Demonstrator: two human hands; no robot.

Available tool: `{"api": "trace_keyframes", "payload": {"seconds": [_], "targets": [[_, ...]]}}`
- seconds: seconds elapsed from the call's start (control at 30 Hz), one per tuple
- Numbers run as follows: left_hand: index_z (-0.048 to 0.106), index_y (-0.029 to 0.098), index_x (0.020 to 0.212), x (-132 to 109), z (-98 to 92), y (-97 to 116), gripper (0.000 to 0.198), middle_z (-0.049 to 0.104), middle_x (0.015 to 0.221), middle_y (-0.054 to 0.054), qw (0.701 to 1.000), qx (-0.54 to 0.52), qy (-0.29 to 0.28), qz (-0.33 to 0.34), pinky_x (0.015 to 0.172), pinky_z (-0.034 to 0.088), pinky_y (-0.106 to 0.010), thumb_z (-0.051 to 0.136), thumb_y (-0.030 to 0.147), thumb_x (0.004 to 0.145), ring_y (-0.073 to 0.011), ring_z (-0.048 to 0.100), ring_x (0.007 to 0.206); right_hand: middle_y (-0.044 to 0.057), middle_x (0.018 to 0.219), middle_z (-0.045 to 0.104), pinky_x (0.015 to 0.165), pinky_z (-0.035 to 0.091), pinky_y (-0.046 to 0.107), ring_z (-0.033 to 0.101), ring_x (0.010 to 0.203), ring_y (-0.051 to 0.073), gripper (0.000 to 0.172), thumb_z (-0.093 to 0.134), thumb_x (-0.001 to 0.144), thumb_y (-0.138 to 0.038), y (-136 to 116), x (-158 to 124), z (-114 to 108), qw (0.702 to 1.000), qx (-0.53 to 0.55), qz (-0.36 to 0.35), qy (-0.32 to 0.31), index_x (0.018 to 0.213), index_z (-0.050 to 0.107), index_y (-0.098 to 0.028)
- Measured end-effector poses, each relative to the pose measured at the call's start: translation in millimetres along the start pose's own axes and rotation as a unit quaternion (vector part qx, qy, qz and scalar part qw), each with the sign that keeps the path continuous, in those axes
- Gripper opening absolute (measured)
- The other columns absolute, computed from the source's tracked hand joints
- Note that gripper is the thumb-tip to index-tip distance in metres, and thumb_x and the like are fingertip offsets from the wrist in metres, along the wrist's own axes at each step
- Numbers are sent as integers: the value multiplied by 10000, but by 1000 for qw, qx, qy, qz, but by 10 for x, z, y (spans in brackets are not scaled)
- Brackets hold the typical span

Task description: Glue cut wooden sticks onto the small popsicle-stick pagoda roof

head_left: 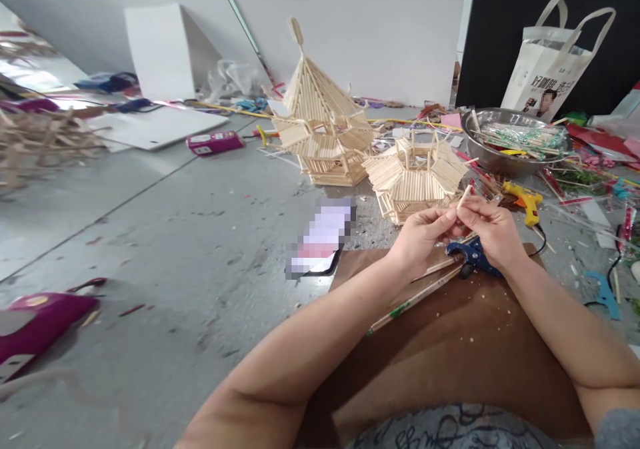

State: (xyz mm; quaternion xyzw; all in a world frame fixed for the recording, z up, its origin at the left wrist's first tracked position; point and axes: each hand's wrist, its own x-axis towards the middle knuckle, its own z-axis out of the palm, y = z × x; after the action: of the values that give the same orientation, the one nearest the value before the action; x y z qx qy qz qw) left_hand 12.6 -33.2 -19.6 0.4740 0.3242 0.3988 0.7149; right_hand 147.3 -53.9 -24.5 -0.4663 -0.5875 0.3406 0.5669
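My left hand [423, 232] and my right hand [490, 226] meet in front of me, fingers pinched together. Between their fingertips a short pale wooden stick [464, 198] pokes up at a slant. Just under my right hand lies a blue hand cutter [473, 254], partly covered by that hand. Long wooden sticks [417, 299], one with green marks, run from the cutter towards the lower left, over a brown board [450, 356]. Right behind my hands stands a small six-sided stick model [417, 179] with a sloping roof and an open top.
A taller stick pavilion [323, 122] with a pointed roof stands behind. A phone [323, 236] lies left of the board. On the right are a yellow glue gun [525, 199], a metal bowl [487, 159] of sticks and a white bag [545, 76]. Purple boxes [215, 142] rest leftward.
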Motion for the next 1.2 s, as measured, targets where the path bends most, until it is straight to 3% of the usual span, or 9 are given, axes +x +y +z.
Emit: {"api": "trace_keyframes", "payload": {"seconds": [0.2, 0.33, 0.4, 0.47, 0.57, 0.67, 0.83, 0.97, 1.2], "targets": [[615, 153, 671, -6, -79, 152, 220, 621, 628, 2, 985, 159, -45, 58, 627, 435, -240, 562, 330, 790, -75, 517, 576, 14, 857, 642, 675, 510, 310, 599, 808, 150, 133, 604, 754, -363, -133, -1, -47, 998, -46, -34, 30, 732, 676, -253], [676, 139, 801, -14, -217, 334, 210, 680, 764, -31, 918, 365, -19, 154, 658, 441, -245, 550, 307, 790, -107, 582, 688, 17, 795, 641, 585, 482, 288, 573, 640, 124, 155, 580, 771, -368, -301, 48, -313, 987, -137, -43, 79, 768, 649, -229], [685, 132, 815, -9, -280, 388, 226, 687, 752, -35, 882, 436, 4, 181, 627, 432, -240, 530, 296, 802, -108, 581, 669, 2, 669, 626, 565, 458, 282, 546, 565, 119, 164, 578, 771, -366, -330, 85, -463, 973, -226, -20, 43, 772, 650, -218], [688, 133, 824, 2, -317, 396, 235, 689, 729, -33, 860, 473, 11, 190, 600, 427, -234, 516, 293, 811, -105, 578, 643, -4, 635, 631, 555, 426, 274, 538, 546, 120, 166, 570, 775, -356, -299, 113, -532, 936, -351, 7, -37, 774, 658, -216], [683, 154, 872, 25, -324, 329, 229, 702, 806, -37, 836, 509, -10, 207, 625, 438, -234, 503, 288, 825, -113, 598, 687, 18, 762, 682, 595, 387, 269, 587, 670, 147, 195, 501, 820, -317, -173, 124, -430, 839, -510, 20, -188, 814, 670, -221], [669, 171, 935, 49, -311, 232, 222, 693, 913, -52, 786, 578, -64, 210, 694, 451, -256, 487, 243, 831, -140, 614, 797, 33, 831, 688, 602, 356, 255, 606, 773, 164, 243, 437, 857, -295, -30, 116, -242, 769, -566, 16, -295, 831, 664, -215], [657, 187, 986, 78, -316, 175, 256, 677, 981, -86, 702, 690, -109, 140, 737, 465, -320, 453, 246, 843, -196, 623, 858, 59, 959, 653, 604, 353, 257, 608, 871, 190, 287, 382, 878, -271, 154, 132, -246, 721, -631, 7, -288, 926, 662, -229], [652, 190, 998, 89, -329, 204, 269, 686, 961, -81, 690, 708, -104, 113, 719, 463, -307, 446, 290, 857, -197, 628, 848, 84, 961, 631, 577, 361, 261, 609, 886, 211, 289, 381, 846, -176, 228, 143, -323, 680, -663, 18, -313, 907, 662, -205], [640, 193, 1027, 95, -336, 211, 274, 678, 1002, -77, 689, 704, -129, 111, 759, 459, -311, 438, 268, 858, -196, 623, 884, 144, 1014, 626, 601, 424, 286, 624, 896, 238, 349, 329, 797, -37, 154, 112, -173, 648, -692, 36, -315, 908, 645, -133]]}}
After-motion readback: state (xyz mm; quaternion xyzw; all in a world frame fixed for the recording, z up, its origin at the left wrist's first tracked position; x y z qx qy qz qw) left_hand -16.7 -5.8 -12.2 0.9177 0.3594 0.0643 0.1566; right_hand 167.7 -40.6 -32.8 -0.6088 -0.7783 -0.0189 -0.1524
